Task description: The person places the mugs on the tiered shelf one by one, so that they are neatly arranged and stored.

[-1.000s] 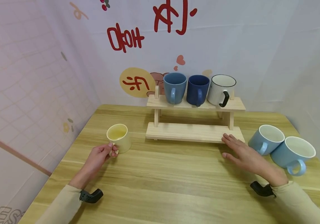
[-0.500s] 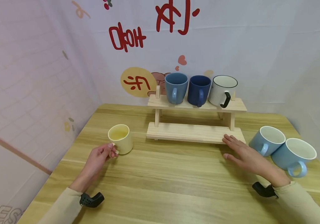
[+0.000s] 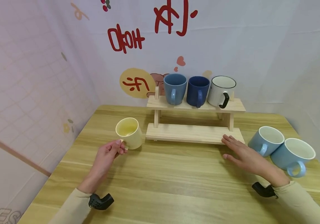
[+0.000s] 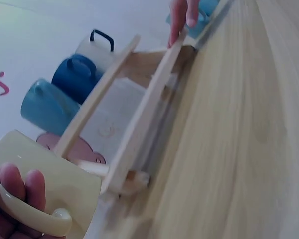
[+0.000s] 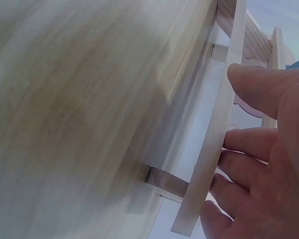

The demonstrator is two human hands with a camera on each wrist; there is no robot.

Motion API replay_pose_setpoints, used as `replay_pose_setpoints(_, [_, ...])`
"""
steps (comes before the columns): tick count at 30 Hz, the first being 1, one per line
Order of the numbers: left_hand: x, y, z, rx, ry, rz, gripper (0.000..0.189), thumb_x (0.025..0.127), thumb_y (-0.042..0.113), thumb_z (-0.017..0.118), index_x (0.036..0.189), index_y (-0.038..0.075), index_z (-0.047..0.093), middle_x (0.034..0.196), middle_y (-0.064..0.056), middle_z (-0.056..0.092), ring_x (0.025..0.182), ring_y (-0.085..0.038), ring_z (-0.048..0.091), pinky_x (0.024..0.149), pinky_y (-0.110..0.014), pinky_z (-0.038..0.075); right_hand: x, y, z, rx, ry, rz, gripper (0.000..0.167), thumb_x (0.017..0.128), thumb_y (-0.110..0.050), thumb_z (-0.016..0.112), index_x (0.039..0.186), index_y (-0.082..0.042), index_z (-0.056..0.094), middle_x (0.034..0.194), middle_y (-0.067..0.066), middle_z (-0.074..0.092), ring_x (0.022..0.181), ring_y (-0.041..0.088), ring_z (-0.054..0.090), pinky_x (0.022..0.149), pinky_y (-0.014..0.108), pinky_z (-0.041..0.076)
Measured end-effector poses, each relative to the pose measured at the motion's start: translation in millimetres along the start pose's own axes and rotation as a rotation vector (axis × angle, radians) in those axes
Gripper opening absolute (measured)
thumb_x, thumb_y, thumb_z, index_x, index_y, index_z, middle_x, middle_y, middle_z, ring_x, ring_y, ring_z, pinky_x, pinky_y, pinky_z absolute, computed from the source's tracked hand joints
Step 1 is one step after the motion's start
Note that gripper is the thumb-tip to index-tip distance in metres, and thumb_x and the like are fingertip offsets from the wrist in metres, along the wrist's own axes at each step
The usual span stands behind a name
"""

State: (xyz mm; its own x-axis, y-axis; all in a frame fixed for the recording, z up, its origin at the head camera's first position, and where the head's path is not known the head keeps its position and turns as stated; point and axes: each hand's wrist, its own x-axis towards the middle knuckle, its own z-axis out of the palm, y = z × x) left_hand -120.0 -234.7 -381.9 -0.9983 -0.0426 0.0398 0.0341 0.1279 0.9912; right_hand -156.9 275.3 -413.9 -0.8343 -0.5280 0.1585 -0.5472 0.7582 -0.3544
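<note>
Nearest, to the left of and in front of the shelf (image 3: 164, 133), the person's left grip (image 3: 110, 154) curls round the handle (image 4: 35, 219) of the yellow mug (image 3: 133, 138), a hold that probably leaves the rim free and keeps the mug roughly upright. The mug itself is just beside the shelf's left end; whether its base touches the desk (image 3: 160, 193) cannot be told. The right grip (image 3: 245, 157) holds nothing: its fingers lie extended, tips touching the right end of the shelf's lower board, perhaps to steady it. To the right of the shelf, a wide light-blue mug (image 3: 292, 155) and a smaller sky-blue mug (image 3: 267, 140) stand close together, handles frontward, likely for easy taking. Farther back, on the shelf's upper board (image 3: 164, 102), a blue mug (image 3: 175, 88), a navy mug (image 3: 196, 93) and a white mug (image 3: 218, 93) stand in a row, handles also facing roughly forward, presumably for the same reason.
</note>
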Motion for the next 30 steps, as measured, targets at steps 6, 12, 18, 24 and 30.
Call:
replay_pose_setpoints(6, [3.3,6.3,17.1,-0.033,-0.004,0.013,0.04,0.112,0.021,0.049,0.087,-0.007,0.062,0.081,-0.002,0.064,0.089,-0.016,0.07,0.091,-0.024,0.056,0.5,-0.8,2.1,-0.003,-0.005,0.003,0.066,0.1,-0.03,0.071,0.153,0.002,0.047,0.16,0.026,0.04,0.145,0.049,0.037,0.115,0.058,0.036])
replay_pose_setpoints(12, [9.6,14.4,31.6,-0.072,-0.017,0.034,0.038,0.112,0.021,0.049,0.085,-0.002,0.061,0.084,-0.005,0.064,0.092,-0.021,0.069,0.092,-0.025,0.056,0.1,0.0,2.0,-0.011,0.005,-0.002,0.066,0.1,-0.03,0.071,0.152,0.003,0.047,0.159,0.026,0.04,0.145,0.05,0.037,0.116,0.056,0.036])
replay_pose_setpoints(18, [16.6,21.5,46.5,-0.099,-0.036,0.028,0.038,0.111,0.021,0.051,0.082,-0.001,0.061,0.087,-0.007,0.065,0.09,-0.02,0.069,0.092,-0.027,0.057,-0.7,1.6,1.7,-0.01,0.011,-0.001,0.066,0.1,-0.03,0.071,0.152,0.002,0.047,0.159,0.026,0.04,0.145,0.049,0.037,0.118,0.053,0.034])
replay_pose_setpoints(24, [23.7,25.8,61.8,-0.118,-0.063,0.033,0.037,0.111,0.022,0.051,0.083,-0.001,0.061,0.083,-0.007,0.064,0.089,-0.021,0.068,0.094,-0.028,0.056,-2.3,2.6,2.7,0.002,0.021,-0.004,0.066,0.1,-0.029,0.071,0.152,0.002,0.047,0.159,0.026,0.04,0.145,0.049,0.037,0.12,0.05,0.032])
replay_pose_setpoints(30, [32.8,27.3,73.9,-0.13,-0.052,0.058,0.036,0.111,0.021,0.052,0.089,-0.007,0.061,0.079,-0.005,0.062,0.087,-0.019,0.067,0.092,-0.027,0.055,-2.2,3.8,3.4,-0.002,0.028,-0.023,0.066,0.099,-0.028,0.072,0.153,0.003,0.047,0.159,0.026,0.04,0.145,0.049,0.037,0.122,0.048,0.03])
